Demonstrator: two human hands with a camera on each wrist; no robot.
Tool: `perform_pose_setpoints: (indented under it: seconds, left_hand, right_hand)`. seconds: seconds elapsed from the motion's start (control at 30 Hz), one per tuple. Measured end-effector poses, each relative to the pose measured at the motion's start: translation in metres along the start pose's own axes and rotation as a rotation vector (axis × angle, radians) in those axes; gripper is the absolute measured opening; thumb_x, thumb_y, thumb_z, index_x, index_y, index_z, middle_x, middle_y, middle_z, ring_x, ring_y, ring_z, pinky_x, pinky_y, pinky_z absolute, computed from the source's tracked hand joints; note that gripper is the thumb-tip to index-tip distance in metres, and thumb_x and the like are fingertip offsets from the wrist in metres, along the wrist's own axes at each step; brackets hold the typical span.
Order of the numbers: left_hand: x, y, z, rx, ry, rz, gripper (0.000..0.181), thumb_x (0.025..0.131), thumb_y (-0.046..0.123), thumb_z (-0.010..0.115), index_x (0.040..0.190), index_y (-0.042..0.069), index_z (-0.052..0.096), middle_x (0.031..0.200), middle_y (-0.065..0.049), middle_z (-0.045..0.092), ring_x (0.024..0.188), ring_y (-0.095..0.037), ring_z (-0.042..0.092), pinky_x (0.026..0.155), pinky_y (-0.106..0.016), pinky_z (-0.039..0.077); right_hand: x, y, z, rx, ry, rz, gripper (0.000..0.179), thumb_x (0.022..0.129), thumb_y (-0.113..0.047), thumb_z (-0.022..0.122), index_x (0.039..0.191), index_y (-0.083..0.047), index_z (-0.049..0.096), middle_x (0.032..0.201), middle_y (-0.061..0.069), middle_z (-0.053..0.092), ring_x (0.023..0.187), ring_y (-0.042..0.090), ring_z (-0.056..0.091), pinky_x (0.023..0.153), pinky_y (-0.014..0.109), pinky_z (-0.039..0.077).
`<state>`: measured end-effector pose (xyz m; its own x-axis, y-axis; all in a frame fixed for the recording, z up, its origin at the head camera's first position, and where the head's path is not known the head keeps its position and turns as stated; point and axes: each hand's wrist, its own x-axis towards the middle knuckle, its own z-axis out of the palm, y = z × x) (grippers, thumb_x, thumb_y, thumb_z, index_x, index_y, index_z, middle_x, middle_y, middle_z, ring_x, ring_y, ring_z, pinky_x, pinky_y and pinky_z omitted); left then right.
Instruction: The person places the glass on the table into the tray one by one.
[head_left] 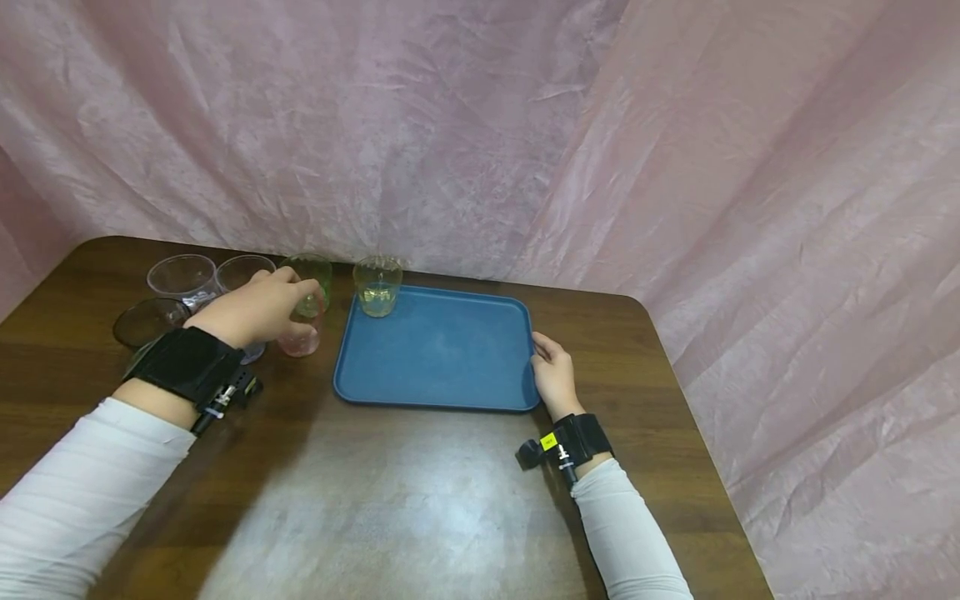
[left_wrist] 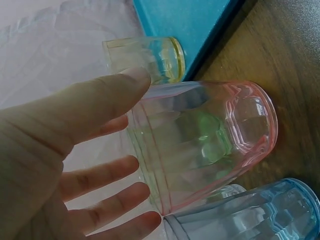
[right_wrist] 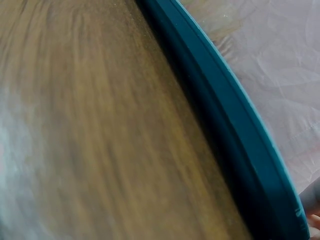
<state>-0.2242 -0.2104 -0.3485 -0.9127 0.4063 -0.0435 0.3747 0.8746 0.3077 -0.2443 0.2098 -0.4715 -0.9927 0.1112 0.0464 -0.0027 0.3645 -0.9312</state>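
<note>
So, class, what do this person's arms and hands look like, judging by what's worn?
The left hand and right hand are ungloved. The left sleeve and right sleeve are whitish, ending short of the wrists. A wide black left band and right band each carry a small dark device with silvery fittings. A yellow label marks the right one.

Pink tumbler: transparent, rose-tinted, with softly faceted walls and a rounded base; stands upright, mouth up, on the left part of the surface, nearer its far edge and just beside the tray's left rim, apart from it. Blue tray: matt, rectangular, with rounded corners and a low raised rim; lies flat, its long sides running roughly along the surface's far edge, close to it.
</note>
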Motion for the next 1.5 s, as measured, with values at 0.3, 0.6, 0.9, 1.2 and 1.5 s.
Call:
perform_pose_setpoints:
  seconds: [0.3, 0.6, 0.9, 1.2, 1.5]
  left_hand:
    - [0.003, -0.006, 0.004, -0.001, -0.01, -0.013, 0.037, 0.077, 0.027, 0.077, 0.108, 0.014, 0.061, 0.113, -0.022, 0.049, 0.1, -0.048, 0.04, 0.079, -0.061, 0.042]
    - [0.006, -0.008, 0.005, 0.004, -0.004, -0.019, 0.038, 0.076, 0.028, 0.079, 0.108, 0.015, 0.061, 0.11, -0.021, 0.049, 0.096, -0.046, 0.042, 0.077, -0.06, 0.043]
    - [0.005, -0.007, 0.007, -0.014, 0.013, -0.03, 0.04, 0.072, 0.024, 0.081, 0.106, 0.016, 0.062, 0.108, -0.02, 0.049, 0.097, -0.045, 0.041, 0.077, -0.059, 0.043]
    - [0.0, -0.001, 0.009, -0.007, 0.043, -0.01, 0.038, 0.073, 0.019, 0.08, 0.106, 0.013, 0.061, 0.107, -0.02, 0.05, 0.096, -0.044, 0.04, 0.076, -0.058, 0.043]
    - [-0.004, 0.008, 0.008, 0.033, 0.073, 0.024, 0.032, 0.074, 0.016, 0.077, 0.102, 0.017, 0.061, 0.104, -0.017, 0.051, 0.09, -0.041, 0.039, 0.07, -0.05, 0.043]
  right_hand:
    - [0.0, 0.0, 0.0, 0.006, -0.005, 0.004, 0.042, 0.093, 0.004, 0.043, 0.136, 0.006, 0.046, 0.141, 0.024, 0.048, 0.13, 0.029, 0.044, 0.11, 0.044, 0.036]
    - [0.001, 0.001, 0.0, 0.014, 0.003, -0.003, 0.042, 0.093, 0.004, 0.044, 0.135, 0.006, 0.047, 0.14, 0.024, 0.048, 0.13, 0.03, 0.045, 0.109, 0.045, 0.037]
    - [0.001, 0.002, 0.0, 0.016, 0.001, -0.023, 0.042, 0.092, 0.005, 0.043, 0.134, 0.007, 0.047, 0.139, 0.025, 0.048, 0.129, 0.031, 0.045, 0.109, 0.046, 0.037]
    - [0.0, 0.003, -0.001, 0.01, -0.001, -0.012, 0.042, 0.093, 0.003, 0.044, 0.134, 0.006, 0.047, 0.14, 0.024, 0.048, 0.129, 0.03, 0.045, 0.109, 0.045, 0.037]
    - [0.002, 0.002, 0.0, 0.007, 0.003, -0.009, 0.042, 0.093, 0.004, 0.044, 0.134, 0.006, 0.048, 0.139, 0.025, 0.049, 0.128, 0.03, 0.046, 0.109, 0.045, 0.037]
